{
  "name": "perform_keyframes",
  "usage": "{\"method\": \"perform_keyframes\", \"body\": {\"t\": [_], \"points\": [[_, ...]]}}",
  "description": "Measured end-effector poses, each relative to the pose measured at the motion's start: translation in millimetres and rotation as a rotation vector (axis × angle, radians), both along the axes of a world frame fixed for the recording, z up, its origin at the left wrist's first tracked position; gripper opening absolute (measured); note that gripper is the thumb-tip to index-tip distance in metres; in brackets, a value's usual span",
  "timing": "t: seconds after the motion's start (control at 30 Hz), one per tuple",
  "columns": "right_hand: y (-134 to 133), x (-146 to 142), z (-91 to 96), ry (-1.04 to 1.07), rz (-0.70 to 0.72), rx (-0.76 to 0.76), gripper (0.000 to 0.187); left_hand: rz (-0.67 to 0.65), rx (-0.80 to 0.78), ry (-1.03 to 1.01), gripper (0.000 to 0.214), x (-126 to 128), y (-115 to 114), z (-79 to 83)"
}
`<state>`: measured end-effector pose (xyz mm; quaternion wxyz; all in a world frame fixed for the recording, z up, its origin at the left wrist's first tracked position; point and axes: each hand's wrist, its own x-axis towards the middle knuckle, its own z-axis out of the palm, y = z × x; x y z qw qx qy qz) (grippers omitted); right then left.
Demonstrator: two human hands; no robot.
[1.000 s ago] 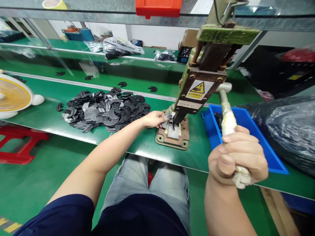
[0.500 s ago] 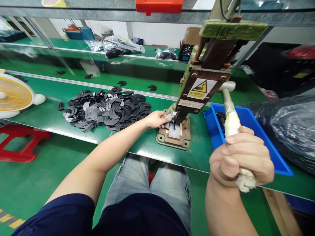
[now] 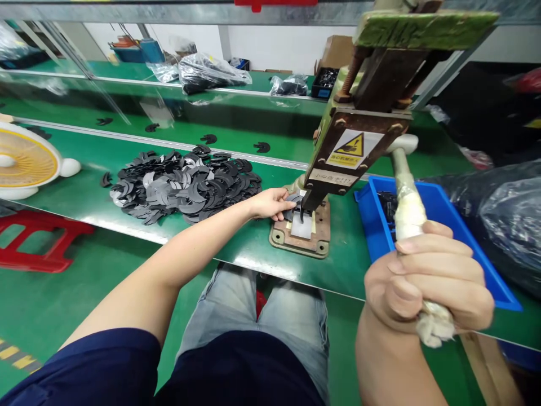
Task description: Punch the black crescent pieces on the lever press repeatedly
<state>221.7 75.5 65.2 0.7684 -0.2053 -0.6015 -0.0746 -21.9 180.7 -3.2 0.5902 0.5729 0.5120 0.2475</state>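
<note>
Head view, dark piece (image 3: 289, 215), edge pinched in left grip (image 3: 269, 204)

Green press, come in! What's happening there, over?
Right hand gripping wrapped lever. Left hand holding dark curved piece over press base. Left fingers close beside ram.

Press (image 3: 359, 120), right of and above left hand (image 3: 270, 204): warning sign (image 3: 355, 148), yellow triangle, Chinese caption; white label (image 3: 332, 177), handwritten Chinese, exclamation marks; topmost, green plate (image 3: 456, 31), "11", third digit unclear.
</note>
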Motion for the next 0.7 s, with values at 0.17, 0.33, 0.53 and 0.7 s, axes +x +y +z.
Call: {"method": "perform_keyframes", "body": {"t": [0.17,0.33,0.53,0.7], "points": [[3.6,-2.4,0.3,0.025,-0.004,0.018,0.060,-0.020,-0.059,0.044,0.036,0.5,1.2,4.5],[6.3,-3.4,-0.5,0.057,0.005,0.037,0.059,-0.006,-0.118,0.056,0.038,1.3,2.6,8.7],[2.8,-3.7,-1.7,0.035,0.015,0.008,0.056,-0.023,-0.292,0.063,0.033,3.6,5.5,14.6],[13.2,-2.9,38.9,0.017,0.107,0.080,0.032,0.061,-0.268,0.018,0.036,6.6,-4.4,17.8]]}}
